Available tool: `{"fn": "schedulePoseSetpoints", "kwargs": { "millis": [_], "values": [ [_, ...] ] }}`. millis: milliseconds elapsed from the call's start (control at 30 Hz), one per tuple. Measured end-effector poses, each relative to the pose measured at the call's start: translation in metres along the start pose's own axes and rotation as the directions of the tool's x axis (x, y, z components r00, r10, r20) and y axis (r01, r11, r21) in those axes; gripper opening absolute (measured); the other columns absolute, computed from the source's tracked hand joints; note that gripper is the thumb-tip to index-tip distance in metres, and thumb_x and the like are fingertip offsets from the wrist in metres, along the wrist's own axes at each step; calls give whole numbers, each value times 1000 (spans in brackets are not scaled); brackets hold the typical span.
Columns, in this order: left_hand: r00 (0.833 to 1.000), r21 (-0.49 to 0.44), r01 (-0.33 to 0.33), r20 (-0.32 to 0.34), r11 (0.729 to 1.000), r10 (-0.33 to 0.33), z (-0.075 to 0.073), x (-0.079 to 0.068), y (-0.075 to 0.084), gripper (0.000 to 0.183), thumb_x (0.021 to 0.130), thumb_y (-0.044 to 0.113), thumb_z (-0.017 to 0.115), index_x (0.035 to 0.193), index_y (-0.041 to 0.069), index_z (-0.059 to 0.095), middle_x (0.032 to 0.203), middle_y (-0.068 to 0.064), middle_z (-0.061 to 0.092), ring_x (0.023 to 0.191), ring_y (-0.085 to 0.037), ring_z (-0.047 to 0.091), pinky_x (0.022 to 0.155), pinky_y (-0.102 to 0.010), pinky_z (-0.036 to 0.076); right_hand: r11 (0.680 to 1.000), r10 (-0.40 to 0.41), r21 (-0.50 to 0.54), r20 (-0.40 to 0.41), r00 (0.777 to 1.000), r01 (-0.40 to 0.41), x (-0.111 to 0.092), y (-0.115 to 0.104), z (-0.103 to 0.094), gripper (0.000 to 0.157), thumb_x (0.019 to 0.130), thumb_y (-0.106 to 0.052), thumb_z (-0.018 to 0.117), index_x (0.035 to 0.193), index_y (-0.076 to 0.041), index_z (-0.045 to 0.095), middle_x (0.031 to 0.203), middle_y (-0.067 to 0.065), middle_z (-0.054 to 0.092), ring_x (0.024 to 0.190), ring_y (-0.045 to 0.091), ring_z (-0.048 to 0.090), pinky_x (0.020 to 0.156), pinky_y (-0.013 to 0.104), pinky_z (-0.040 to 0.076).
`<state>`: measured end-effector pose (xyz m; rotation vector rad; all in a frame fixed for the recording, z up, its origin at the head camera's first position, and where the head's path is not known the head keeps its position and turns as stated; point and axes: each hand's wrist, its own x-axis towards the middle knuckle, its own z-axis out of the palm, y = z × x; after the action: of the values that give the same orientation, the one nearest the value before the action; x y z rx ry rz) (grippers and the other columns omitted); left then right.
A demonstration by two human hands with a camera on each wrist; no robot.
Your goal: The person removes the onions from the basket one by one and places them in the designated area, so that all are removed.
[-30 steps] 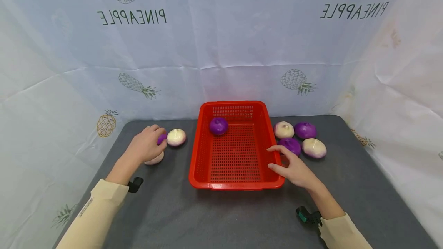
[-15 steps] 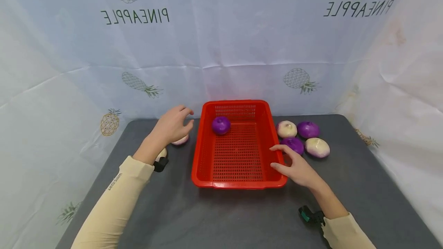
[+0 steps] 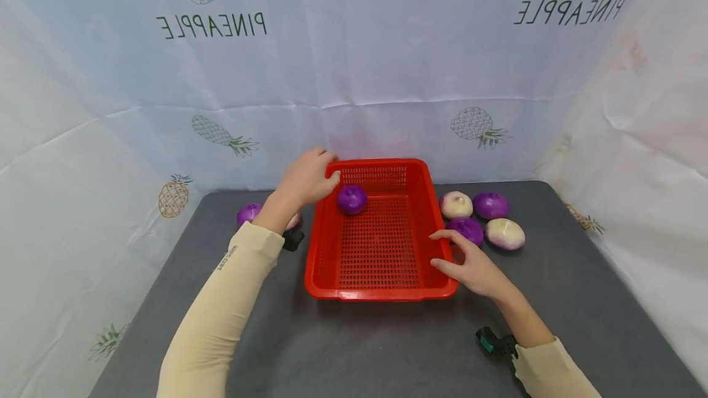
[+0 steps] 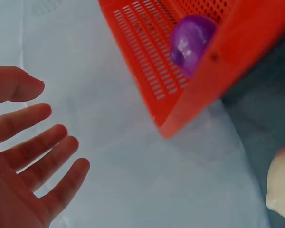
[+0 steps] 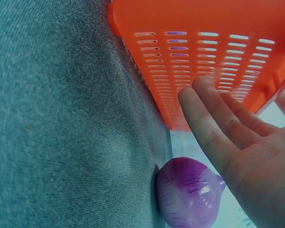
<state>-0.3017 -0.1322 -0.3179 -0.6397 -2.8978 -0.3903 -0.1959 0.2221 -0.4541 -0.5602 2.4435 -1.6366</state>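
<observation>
A red plastic basket point(image 3: 381, 293) sits mid-table with one purple onion point(image 3: 351, 199) inside, near its far left. My left hand point(image 3: 310, 178) is at the basket's far left corner; in the left wrist view its fingers point(image 4: 42, 142) are spread and hold nothing. On the other side, my right hand point(image 3: 475, 266) is at the right rim, thumb and index finger reaching over the edge. In the right wrist view its nearly straight fingers point(image 5: 213, 118) lie along the slotted outer wall. A purple-and-white onion point(image 5: 189, 192) lies below that hand.
Right of the basket lie white onions point(image 3: 505, 234) and purple onions point(image 3: 490, 206). A purple onion point(image 3: 249, 213) and a partly hidden pale onion point(image 3: 294, 221) lie left, behind my left forearm. A pineapple-print curtain point(image 3: 376, 60) hangs behind the grey table point(image 3: 354, 349).
My left hand has moved right and away from me, from the onions on the left to the basket's far left corner. The right hand and the basket stay in place.
</observation>
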Motion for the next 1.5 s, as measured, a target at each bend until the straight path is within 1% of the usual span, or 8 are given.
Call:
{"fn": "schedulePoseSetpoints", "kwargs": {
  "millis": [100,300,567,767,1033,1267,1333,1500],
  "values": [
    [1000,28,8,26,1000,-8,4,11,4,38,99,25,53,130,6,62,127,-14,59,116,-34,56,100,-48,50,1000,3,-1,-1,1000,-3,0,0,0,48,95,-20,72,136,-7,51,134,22,54,111,38,60,79,35,62],
    [996,88,27,84,996,-34,21,30,7,44,98,28,55,137,7,58,134,-15,56,122,-35,53,103,-49,48,1000,0,5,2,1000,0,-1,0,1,47,95,-19,71,136,-7,51,135,23,53,111,38,60,78,36,62],
    [984,136,49,163,990,-71,43,44,12,52,99,31,56,147,9,51,141,-16,50,130,-36,46,105,-52,45,1000,-16,4,5,1000,16,1,1,1,46,95,-18,71,135,-7,51,133,22,53,110,38,61,78,35,62],
    [971,137,59,223,989,-89,61,48,17,51,99,30,56,146,11,51,145,-16,47,133,-36,43,106,-53,44,1000,-20,5,-3,1000,20,1,2,2,45,95,-18,71,135,-7,52,132,22,54,108,37,62,78,35,62],
    [937,103,157,300,982,-181,77,51,17,64,96,30,62,155,13,42,155,-17,38,142,-38,35,110,-54,42,1000,-28,12,-4,1000,28,1,1,1,45,95,-18,71,135,-7,52,132,22,55,108,37,62,78,35,62],
    [911,144,184,347,972,-223,99,50,10,68,96,31,64,156,13,40,159,-19,33,144,-39,31,109,-54,44,999,-31,21,15,999,31,0,2,3,45,96,-17,71,135,-6,51,131,24,55,107,37,62,78,35,62],
    [908,156,189,348,970,-233,103,50,9,67,96,30,65,156,14,40,158,-18,34,143,-38,33,107,-53,46,999,-29,18,16,999,29,0,2,4,45,96,-18,71,135,-6,51,131,24,55,108,38,62,78,35,62],
    [913,157,187,336,970,-230,111,53,10,68,94,29,67,156,16,40,154,-17,38,140,-37,36,103,-52,49,1000,-27,15,0,1000,27,-2,2,2,46,95,-17,71,135,-7,52,132,23,55,109,37,62,77,35,62]
  ]
}}
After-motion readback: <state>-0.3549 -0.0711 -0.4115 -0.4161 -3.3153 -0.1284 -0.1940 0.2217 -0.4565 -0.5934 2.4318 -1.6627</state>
